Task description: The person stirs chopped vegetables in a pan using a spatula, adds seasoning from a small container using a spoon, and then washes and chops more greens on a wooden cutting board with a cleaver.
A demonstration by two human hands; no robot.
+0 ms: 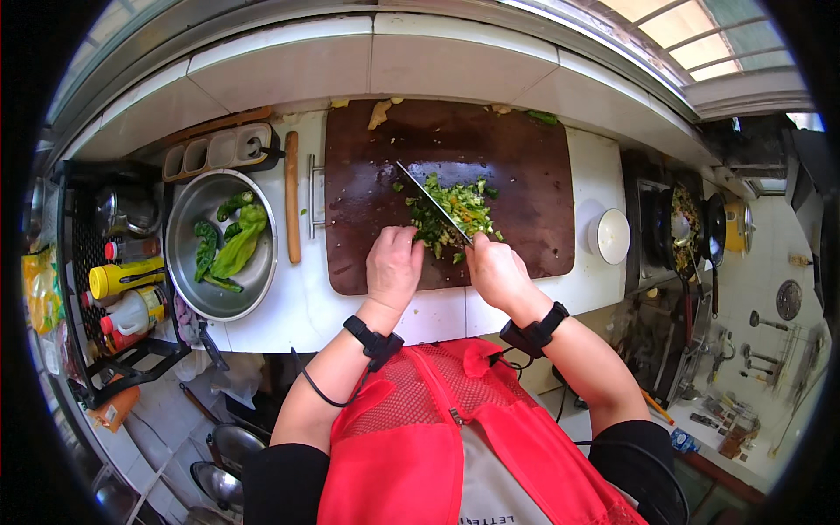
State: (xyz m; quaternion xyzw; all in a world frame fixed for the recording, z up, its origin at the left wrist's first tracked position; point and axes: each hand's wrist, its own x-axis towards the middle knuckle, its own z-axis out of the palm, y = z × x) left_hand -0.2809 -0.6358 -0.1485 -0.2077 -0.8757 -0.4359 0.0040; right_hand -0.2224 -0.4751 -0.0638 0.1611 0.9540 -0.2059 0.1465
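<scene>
On a large dark brown cutting board (376, 175) lies a heap of chopped green vegetables (472, 197), with a few yellowish bits among the green. My right hand (497, 271) is closed round the handle of a kitchen knife (435, 203), whose blade slants up and to the left across the heap. At the heap's lower left edge, my left hand (393, 265) rests with its fingers bent and pressed together by the greens. Whether anything is pinched under those fingertips is hidden.
Left of the board stand a steel bowl (178, 254) with whole green peppers, a wooden rolling pin (292, 197) and a seasoning box (223, 147). A bottle rack (92, 206) is farther left. Right are a white bowl (610, 236) and a stove with a filled wok (684, 229).
</scene>
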